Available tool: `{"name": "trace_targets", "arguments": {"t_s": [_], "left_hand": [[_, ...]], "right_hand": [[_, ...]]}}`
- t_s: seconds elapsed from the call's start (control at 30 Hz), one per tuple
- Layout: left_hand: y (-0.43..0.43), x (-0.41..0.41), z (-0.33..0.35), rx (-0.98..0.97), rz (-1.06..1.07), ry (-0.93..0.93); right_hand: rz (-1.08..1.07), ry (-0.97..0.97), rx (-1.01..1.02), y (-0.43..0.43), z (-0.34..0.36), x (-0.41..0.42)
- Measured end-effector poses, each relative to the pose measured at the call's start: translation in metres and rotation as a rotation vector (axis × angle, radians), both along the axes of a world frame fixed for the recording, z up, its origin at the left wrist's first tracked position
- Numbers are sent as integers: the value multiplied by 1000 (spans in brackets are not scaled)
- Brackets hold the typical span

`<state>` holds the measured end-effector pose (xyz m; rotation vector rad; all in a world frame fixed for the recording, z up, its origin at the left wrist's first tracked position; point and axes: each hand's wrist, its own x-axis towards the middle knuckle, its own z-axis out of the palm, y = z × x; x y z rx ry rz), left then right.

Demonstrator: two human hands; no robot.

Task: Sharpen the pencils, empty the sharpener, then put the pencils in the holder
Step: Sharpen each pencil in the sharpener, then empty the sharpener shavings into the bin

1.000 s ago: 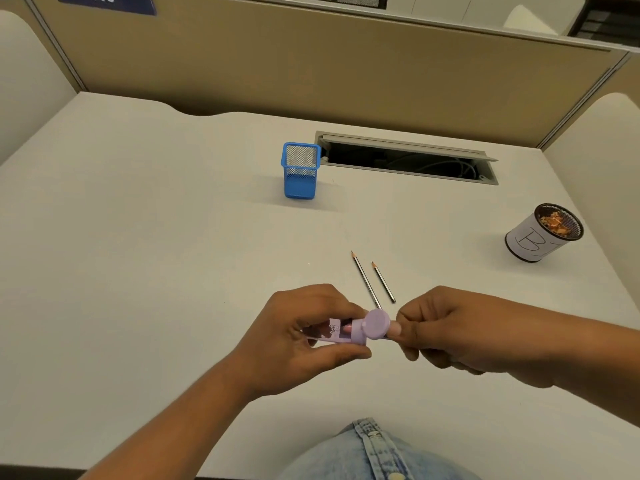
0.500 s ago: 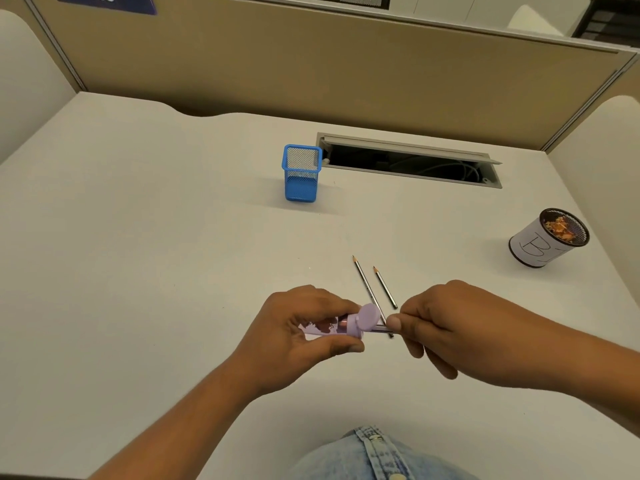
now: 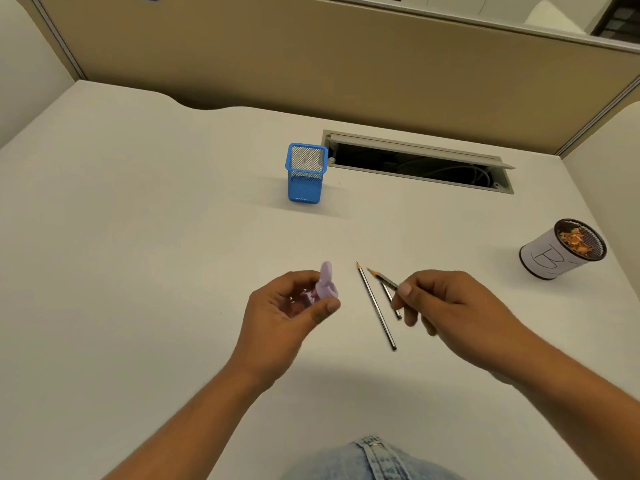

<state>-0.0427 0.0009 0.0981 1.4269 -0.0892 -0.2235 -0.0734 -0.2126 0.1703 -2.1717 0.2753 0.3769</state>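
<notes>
Head view – left hand (image 3: pixel 291 306): raised over the desk, fingers curled and clamped on the lilac sharpener (image 3: pixel 323 289), thumb pressed under its round cap, which points up and away.
Head view – right hand (image 3: pixel 446 306): thumb and forefinger pinched together on a dark pencil (image 3: pixel 382 278), sharpened tip pointing up-left, clear of the sharpener.
Head view – long pencil (image 3: pixel 375 306): flat on the white desk (image 3: pixel 156 254) between the two hands, tip pointing away from the person.
Head view – short pencil (image 3: pixel 393 304): on the desk just right of the long one, partly hidden under the held pencil and the right fingers; its tip cannot be made out.
Head view – blue mesh holder (image 3: pixel 304 174): upright, farther back, well apart from the hands, beside the left end of the open cable slot (image 3: pixel 415 164).
Head view – round cup (image 3: pixel 562 249): far right, white wrap with a handwritten letter, pencil shavings inside.
Head view – denim (image 3: pixel 367 459): the person's jeans at the bottom edge.
</notes>
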Motion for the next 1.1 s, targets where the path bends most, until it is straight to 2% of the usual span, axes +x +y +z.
{"name": "trace_targets", "arguments": {"t_s": [0.1, 0.23, 0.3, 0.47, 0.77, 1.1], "left_hand": [[-2, 4, -9, -14, -4, 45], [-6, 9, -30, 36, -53, 88], [-8, 13, -43, 61, -54, 104], [-12, 15, -66, 199, -97, -15], [-16, 16, -96, 160, -179, 34], [-13, 21, -95, 108, -203, 79]], "right_hand": [[-170, -84, 6, 1, -38, 9], [-228, -91, -124, 9, -82, 20], [-211, -50, -173, 12, -99, 25], [-151, -15, -328, 15, -125, 36], [28, -10, -520, 17, -148, 51], [90, -47, -565, 19, -147, 59]]}}
